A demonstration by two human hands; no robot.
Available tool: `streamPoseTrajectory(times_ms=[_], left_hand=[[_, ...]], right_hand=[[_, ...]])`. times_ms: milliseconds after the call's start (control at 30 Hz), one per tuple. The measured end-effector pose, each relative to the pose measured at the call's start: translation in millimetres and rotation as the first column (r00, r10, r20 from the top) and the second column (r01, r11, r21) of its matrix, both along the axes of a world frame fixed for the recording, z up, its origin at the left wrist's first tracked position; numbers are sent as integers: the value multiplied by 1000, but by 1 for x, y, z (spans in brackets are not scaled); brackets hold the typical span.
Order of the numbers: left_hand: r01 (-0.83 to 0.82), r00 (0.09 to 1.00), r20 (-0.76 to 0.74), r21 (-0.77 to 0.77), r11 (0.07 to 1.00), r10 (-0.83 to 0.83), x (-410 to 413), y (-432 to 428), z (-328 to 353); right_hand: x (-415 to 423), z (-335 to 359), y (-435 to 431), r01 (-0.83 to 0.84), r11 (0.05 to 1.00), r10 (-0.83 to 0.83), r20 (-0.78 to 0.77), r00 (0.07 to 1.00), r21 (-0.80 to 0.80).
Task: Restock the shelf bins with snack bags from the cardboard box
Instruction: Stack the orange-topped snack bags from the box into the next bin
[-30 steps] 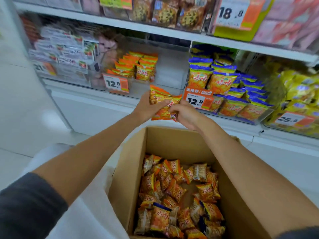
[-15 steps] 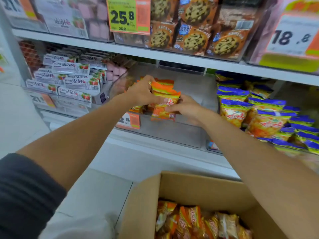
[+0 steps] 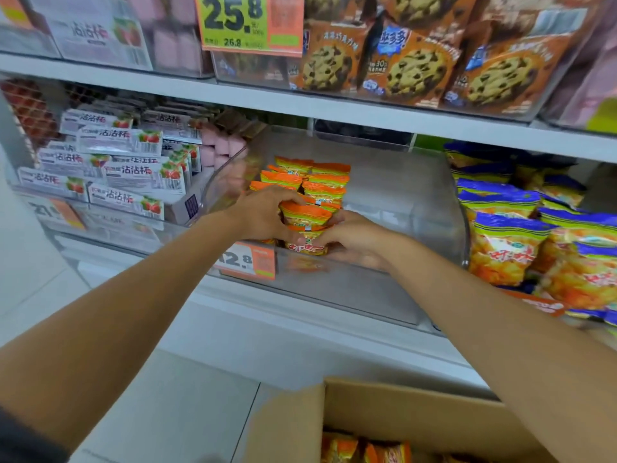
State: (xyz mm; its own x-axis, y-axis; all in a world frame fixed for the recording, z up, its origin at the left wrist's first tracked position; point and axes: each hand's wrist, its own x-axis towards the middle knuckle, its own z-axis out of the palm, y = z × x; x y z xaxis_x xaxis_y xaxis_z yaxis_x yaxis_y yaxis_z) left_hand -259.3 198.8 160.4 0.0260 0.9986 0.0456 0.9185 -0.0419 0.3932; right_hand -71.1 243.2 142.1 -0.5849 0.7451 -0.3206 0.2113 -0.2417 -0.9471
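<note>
Both hands reach into a clear plastic shelf bin (image 3: pixel 434 208) on the middle shelf. My left hand (image 3: pixel 263 212) grips the left side of a small stack of orange snack bags (image 3: pixel 305 217). From the right, my right hand (image 3: pixel 350 237) pinches the lowest bag of that stack near the bin's front. Behind them, more orange snack bags (image 3: pixel 314 177) stand in two short rows inside the bin. The cardboard box (image 3: pixel 384 409) lies at the bottom edge, with a few orange bags (image 3: pixel 364 451) showing in it.
The bin's right half holds nothing. An orange 12.8 price tag (image 3: pixel 250 260) hangs on its front. Blue-topped snack bags (image 3: pixel 521 235) fill the bin to the right, white strawberry boxes (image 3: pixel 110 168) the left one. Cookie packs (image 3: pixel 414 61) sit on the shelf above.
Both hands carried the stack of orange bags up from over the box and forward into the clear bin, and now hold it low, in front of the standing rows.
</note>
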Motion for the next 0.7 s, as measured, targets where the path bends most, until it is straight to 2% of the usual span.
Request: streamPoseTrajectory(times_ms=[100, 167, 267, 300, 433, 533, 600, 700], left_hand=[[5, 990, -139, -121, 993, -22, -1, 2, 0], [15, 983, -182, -129, 991, -39, 0, 3, 0], [19, 1000, -18, 21, 1000, -19, 0, -1, 1], [21, 1000, -7, 22, 1000, -21, 1, -2, 2], [-22, 981, -196, -176, 984, -13, 9, -10, 13], [-61, 933, -357, -267, 962, -40, 17, -12, 21], [-50, 958, -285, -256, 966, -26, 18, -14, 22], [-41, 999, 24, -98, 994, 44, 12, -17, 21]], right_hand=[[2, 5, 0, -75, 994, 78, 31, 997, -76], [2, 7, -2, -84, 993, 90, 66, 994, -88], [-3, 4, -7, -54, 998, 58, 97, 994, -35], [-3, 4, -8, -44, 999, 46, 92, 995, -18], [0, 8, -13, -83, 995, 85, 47, 995, -58], [0, 8, -13, -57, 997, 52, 95, 994, 49], [1, 8, -13, -63, 996, 57, 113, 992, 59], [8, 10, -13, -75, 989, 51, 182, 982, 128]])
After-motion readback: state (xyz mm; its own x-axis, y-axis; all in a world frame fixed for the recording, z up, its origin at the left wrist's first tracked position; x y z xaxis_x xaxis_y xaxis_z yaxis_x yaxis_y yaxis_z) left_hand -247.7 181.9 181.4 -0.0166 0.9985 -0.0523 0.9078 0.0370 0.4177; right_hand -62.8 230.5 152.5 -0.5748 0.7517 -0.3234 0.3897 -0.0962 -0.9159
